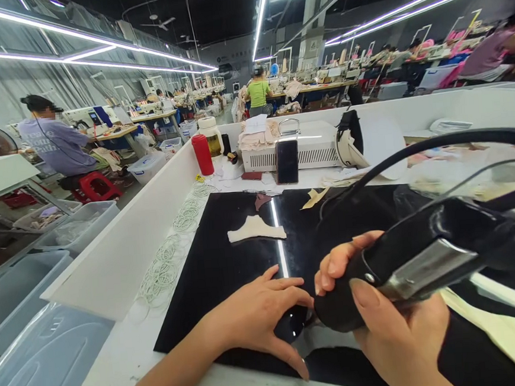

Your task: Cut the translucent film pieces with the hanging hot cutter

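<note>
My right hand (392, 319) is wrapped round a black corded hand tool (423, 257) with a metal side plate and a thick cable; its working part cannot be made out. My left hand (262, 308) has its fingers spread low over a glossy black board (228, 278), fingertips close to the rounded end of the tool. Farther up the board lies a cream, curved piece of padding (255, 229). A small brown scrap (262, 201) and a pale yellow strip (315, 198) are at the board's far edge. What is under the tool is hidden.
Coils of pale cord (159, 272) line the left side. Behind the board stand a phone (287, 162), a white slotted machine (311, 147), a red bottle (203, 154) and a jar (211, 138). The tool's cable (436, 139) arches right. Co-workers sit beyond the white partition (123, 245).
</note>
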Motion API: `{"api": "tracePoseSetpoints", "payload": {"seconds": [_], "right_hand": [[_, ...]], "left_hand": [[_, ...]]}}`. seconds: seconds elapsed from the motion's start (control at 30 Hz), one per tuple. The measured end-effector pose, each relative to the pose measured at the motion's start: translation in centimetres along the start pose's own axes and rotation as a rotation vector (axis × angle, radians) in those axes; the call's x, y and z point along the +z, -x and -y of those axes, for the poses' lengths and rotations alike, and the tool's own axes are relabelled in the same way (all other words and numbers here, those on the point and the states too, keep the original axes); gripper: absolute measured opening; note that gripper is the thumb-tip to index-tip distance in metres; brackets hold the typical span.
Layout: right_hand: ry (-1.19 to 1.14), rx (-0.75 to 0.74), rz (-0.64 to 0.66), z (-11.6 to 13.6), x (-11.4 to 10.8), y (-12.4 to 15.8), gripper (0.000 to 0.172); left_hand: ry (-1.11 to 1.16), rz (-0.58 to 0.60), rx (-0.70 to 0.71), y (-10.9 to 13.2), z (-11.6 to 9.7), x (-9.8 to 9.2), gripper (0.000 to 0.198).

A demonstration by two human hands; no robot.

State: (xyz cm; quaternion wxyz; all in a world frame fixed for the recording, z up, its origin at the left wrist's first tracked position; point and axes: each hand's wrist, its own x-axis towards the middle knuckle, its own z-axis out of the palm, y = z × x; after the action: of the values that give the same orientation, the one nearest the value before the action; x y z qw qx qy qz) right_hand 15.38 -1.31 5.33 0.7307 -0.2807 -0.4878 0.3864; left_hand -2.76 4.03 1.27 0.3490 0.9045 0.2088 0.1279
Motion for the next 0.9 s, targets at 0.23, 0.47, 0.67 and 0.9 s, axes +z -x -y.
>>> {"api": "tracePoseSetpoints", "payload": {"seconds": [0.23,0.47,0.67,0.9], "right_hand": [[-0.081,0.0,0.03,0.8,1.3,0.6,0.032],[-0.006,-0.048,0.051,0.3,1.9,1.0,0.019],[-0.079,-0.005,0.073,0.5,1.1,0.6,0.023],[0.047,-0.071,-0.105,1.7,-1.5,-1.6,0.03]], "left_hand": [[-0.055,0.063,0.004,-0.1,-0.3,-0.6,0.094],[-0.07,0.047,-0.006,-0.1,-0.5,-0.6,0.085],[-0.05,0.027,0.014,-0.1,-0.6,-0.5,0.093],[-0.202,0.008,0.062,0.9,-0.4,-1.4,0.024]]}}
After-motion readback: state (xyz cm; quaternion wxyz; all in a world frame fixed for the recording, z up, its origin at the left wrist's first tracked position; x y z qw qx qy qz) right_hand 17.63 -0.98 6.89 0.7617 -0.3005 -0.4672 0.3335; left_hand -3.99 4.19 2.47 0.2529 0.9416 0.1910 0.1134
